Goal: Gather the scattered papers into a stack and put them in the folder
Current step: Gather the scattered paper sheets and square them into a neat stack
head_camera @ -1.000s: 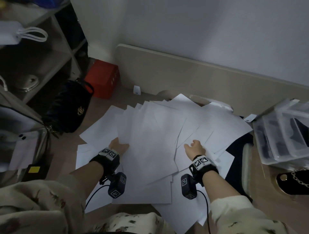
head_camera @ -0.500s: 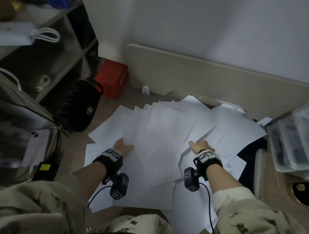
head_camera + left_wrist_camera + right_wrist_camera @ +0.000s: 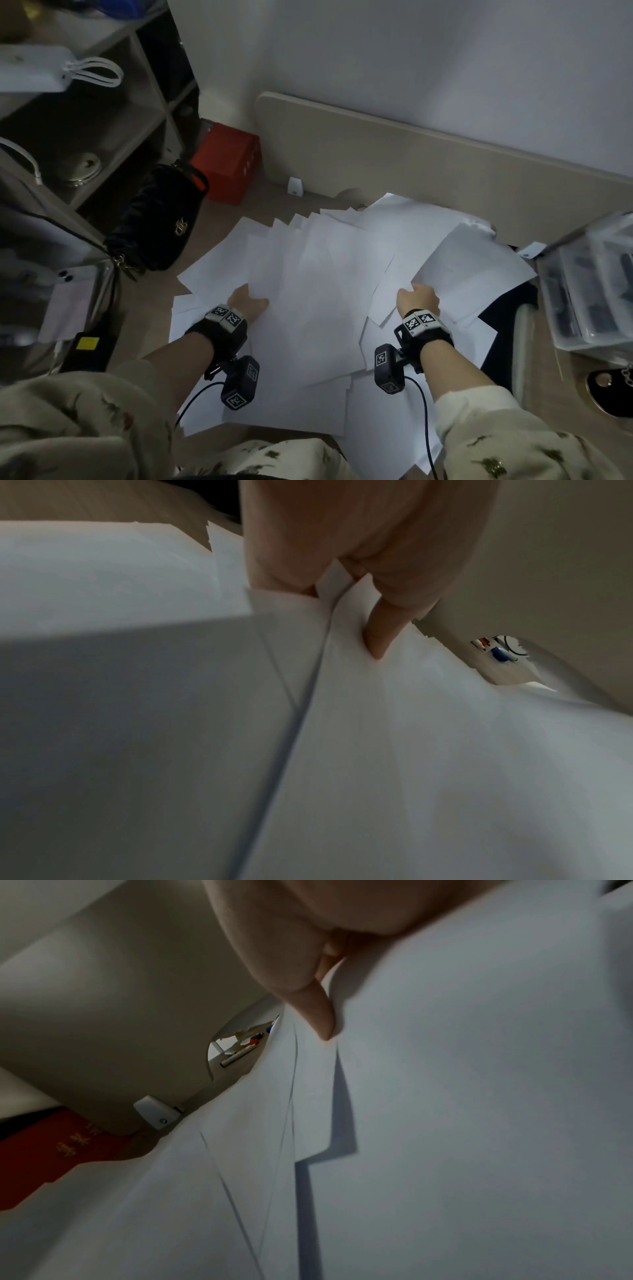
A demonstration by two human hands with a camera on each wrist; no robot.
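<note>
Several white papers (image 3: pixel 325 291) lie fanned and overlapping on the floor in front of me. My left hand (image 3: pixel 248 301) grips the left edge of the middle sheets; in the left wrist view its thumb (image 3: pixel 380 631) presses on top while the fingers are hidden underneath. My right hand (image 3: pixel 418 298) pinches the edge of the sheets on the right (image 3: pixel 472 270), which are lifted a little, with its thumb (image 3: pixel 318 1015) on top. A dark flat thing (image 3: pixel 507 308), possibly the folder, shows from under the papers at the right.
A black handbag (image 3: pixel 154 222) and a red box (image 3: pixel 226 161) sit at the left by a shelf unit (image 3: pixel 102 113). A beige board (image 3: pixel 411 161) leans on the wall behind the papers. Clear plastic boxes (image 3: pixel 589 281) stand at the right.
My right hand has shifted to the right and raised the edge of the right-hand sheets. My left hand keeps its hold at the left edge.
</note>
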